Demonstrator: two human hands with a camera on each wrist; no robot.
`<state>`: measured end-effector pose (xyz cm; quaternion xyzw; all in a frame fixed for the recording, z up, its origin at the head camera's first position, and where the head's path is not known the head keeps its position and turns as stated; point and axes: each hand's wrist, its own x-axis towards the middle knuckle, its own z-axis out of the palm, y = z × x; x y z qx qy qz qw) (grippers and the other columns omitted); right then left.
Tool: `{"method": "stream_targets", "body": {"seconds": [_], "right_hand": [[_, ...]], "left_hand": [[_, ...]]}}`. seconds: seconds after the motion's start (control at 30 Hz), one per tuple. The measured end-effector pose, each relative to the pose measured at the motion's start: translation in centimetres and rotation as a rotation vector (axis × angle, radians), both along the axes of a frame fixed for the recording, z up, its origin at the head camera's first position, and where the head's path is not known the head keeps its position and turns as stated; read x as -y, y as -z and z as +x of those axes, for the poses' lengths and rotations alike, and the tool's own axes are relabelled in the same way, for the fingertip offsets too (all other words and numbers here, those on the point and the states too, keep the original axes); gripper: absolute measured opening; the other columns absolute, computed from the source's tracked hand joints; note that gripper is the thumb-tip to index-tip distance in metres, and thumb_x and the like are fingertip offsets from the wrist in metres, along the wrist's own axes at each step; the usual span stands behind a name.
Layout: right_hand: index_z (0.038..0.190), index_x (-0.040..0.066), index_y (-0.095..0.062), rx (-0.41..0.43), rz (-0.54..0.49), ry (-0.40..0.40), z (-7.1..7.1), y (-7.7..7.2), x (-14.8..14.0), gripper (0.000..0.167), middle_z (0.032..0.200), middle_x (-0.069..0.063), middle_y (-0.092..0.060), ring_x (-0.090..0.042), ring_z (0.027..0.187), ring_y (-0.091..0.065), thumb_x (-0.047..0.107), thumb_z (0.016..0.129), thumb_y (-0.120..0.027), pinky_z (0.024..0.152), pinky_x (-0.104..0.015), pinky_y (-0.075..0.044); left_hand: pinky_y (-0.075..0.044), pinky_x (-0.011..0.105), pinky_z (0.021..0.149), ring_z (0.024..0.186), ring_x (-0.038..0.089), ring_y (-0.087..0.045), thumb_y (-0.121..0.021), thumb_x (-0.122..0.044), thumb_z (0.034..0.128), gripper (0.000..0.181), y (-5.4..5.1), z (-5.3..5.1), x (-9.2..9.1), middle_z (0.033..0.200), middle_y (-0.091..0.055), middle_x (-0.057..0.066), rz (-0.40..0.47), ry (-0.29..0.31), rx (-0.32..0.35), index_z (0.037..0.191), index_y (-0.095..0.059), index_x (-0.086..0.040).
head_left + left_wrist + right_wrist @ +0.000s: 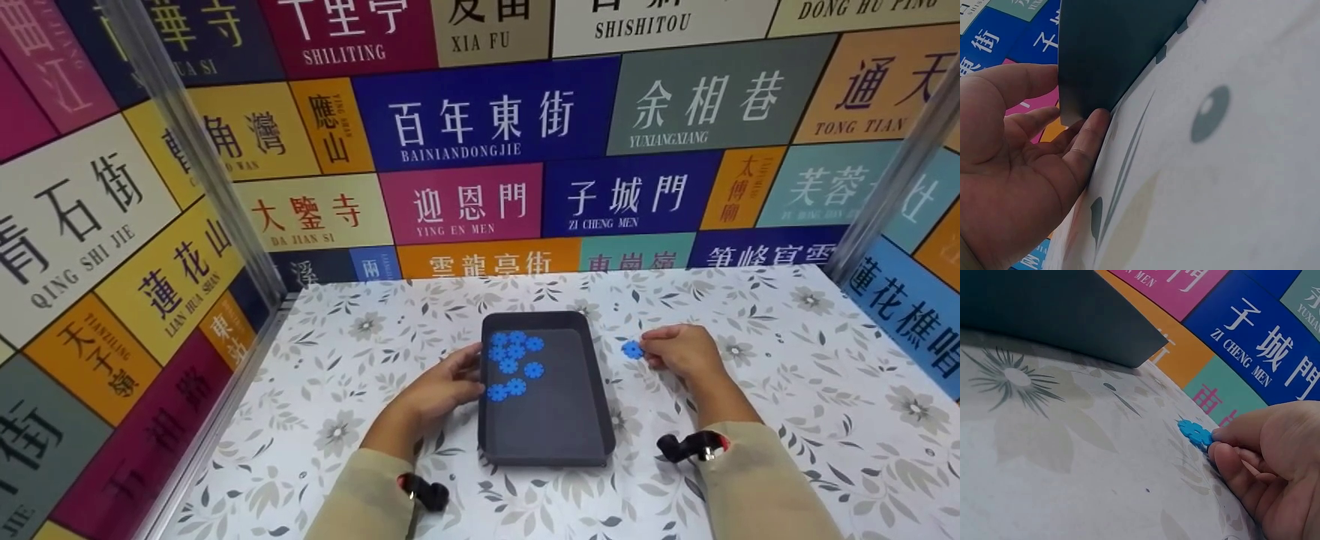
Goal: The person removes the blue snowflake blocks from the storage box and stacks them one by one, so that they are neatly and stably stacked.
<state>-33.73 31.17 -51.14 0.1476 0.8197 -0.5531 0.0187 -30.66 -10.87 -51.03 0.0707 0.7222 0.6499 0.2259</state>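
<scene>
A dark grey rectangular tray (551, 439) stands on the flower-patterned table, with several blue flower-shaped discs (508, 365) lying in its upper left part. The left hand (442, 386) is at the tray's left side; in the left wrist view its fingers (1089, 132) touch the tray wall (1112, 50). Right of the tray, the right hand (686, 356) pinches one blue disc (632, 349) between thumb and fingertips. The right wrist view shows that disc (1195, 433) held by its edge, close over the table, by the right hand (1275, 467).
The patterned tablecloth (360, 390) covers the table. Behind it stands a wall of coloured panels (480, 120) with lettering, with a metal post (217, 165) at the left and another (892, 157) at the right. Each sleeve has a black wrist device (431, 493).
</scene>
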Motion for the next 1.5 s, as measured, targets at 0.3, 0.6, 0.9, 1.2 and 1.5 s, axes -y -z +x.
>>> {"method": "stream_targets", "body": {"seconds": [0.3, 0.6, 0.9, 1.2, 1.5], "right_hand": [[0.124, -0.007, -0.072, -0.022, -0.019, 0.013, 0.1, 0.2, 0.0, 0.036, 0.079, 0.009, -0.074, -0.004, 0.068, -0.069, 0.014, 0.095, -0.077, 0.066, -0.020, -0.062], [0.126, -0.009, -0.071, -0.043, -0.055, 0.026, 0.1, 0.3, 0.2, 0.038, 0.081, 0.009, -0.075, -0.004, 0.068, -0.070, 0.012, 0.095, -0.077, 0.065, -0.020, -0.062], [0.135, -0.002, -0.070, -0.081, -0.046, -0.034, 0.2, -0.7, 1.1, 0.046, 0.095, 0.010, -0.077, -0.008, 0.081, -0.073, 0.025, 0.098, -0.076, 0.074, -0.022, -0.063], [0.135, -0.006, -0.069, -0.150, -0.128, -0.144, 0.5, -3.6, 4.3, 0.050, 0.096, 0.010, -0.078, -0.007, 0.082, -0.074, 0.025, 0.097, -0.079, 0.077, -0.022, -0.064], [0.130, -0.005, -0.072, -0.179, -0.126, -0.264, 0.8, -5.0, 8.3, 0.045, 0.100, 0.003, -0.079, -0.013, 0.085, -0.075, 0.022, 0.095, -0.081, 0.079, -0.025, -0.065]], "left_hand": [[-0.043, 0.049, 0.126, 0.154, 0.032, -0.045, -0.066, -0.001, 0.0928, 0.084, 0.1, 0.0, 0.1, 0.168, -0.043, 0.012, 0.005, 0.013, -0.041, 0.168, -0.034, -0.016], [-0.042, 0.050, 0.127, 0.153, 0.031, -0.046, -0.068, -0.004, 0.0927, 0.084, -0.1, 0.1, 0.1, 0.168, -0.045, 0.011, -0.016, 0.012, -0.033, 0.169, -0.035, -0.018], [-0.042, 0.050, 0.127, 0.152, 0.032, -0.047, -0.068, -0.006, 0.0931, 0.084, 0.1, 0.0, 0.0, 0.166, -0.045, 0.012, 0.001, 0.020, -0.026, 0.169, -0.034, -0.019], [-0.044, 0.049, 0.124, 0.152, 0.033, -0.045, -0.066, -0.005, 0.0966, 0.080, 0.3, 0.0, 0.0, 0.166, -0.042, 0.016, 0.033, 0.027, -0.033, 0.169, -0.032, -0.015], [-0.044, 0.049, 0.125, 0.152, 0.032, -0.046, -0.067, -0.007, 0.0963, 0.080, 0.1, 0.0, 0.1, 0.168, -0.042, 0.013, -0.001, 0.029, -0.023, 0.168, -0.034, -0.019]]}}
